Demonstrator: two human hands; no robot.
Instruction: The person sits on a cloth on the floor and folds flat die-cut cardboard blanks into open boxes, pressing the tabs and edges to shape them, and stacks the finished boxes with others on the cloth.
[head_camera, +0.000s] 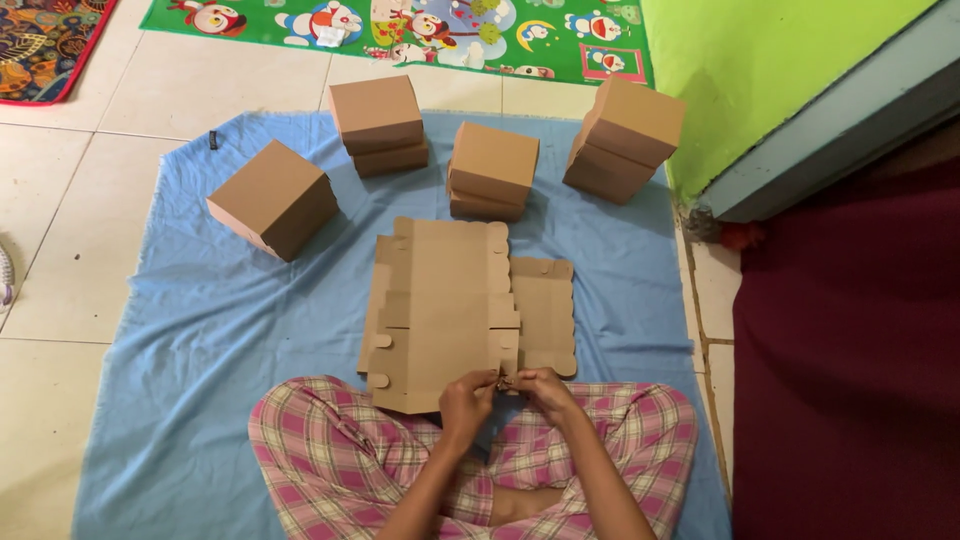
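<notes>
blue cloth: both hands pinch flat cardboard.

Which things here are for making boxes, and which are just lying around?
In use: flat brown cardboard box blank, left hand, right hand, folded brown cardboard boxes, blue cloth sheet.
Lying about: green cartoon play mat, patterned red-edged rug.

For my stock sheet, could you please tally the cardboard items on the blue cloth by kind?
Folded brown boxes: 7 (one single, three stacks of two)
Flat unfolded box sheets: at least 2, in a pile; both hands pinch its near edge
Total: at least 9
</notes>
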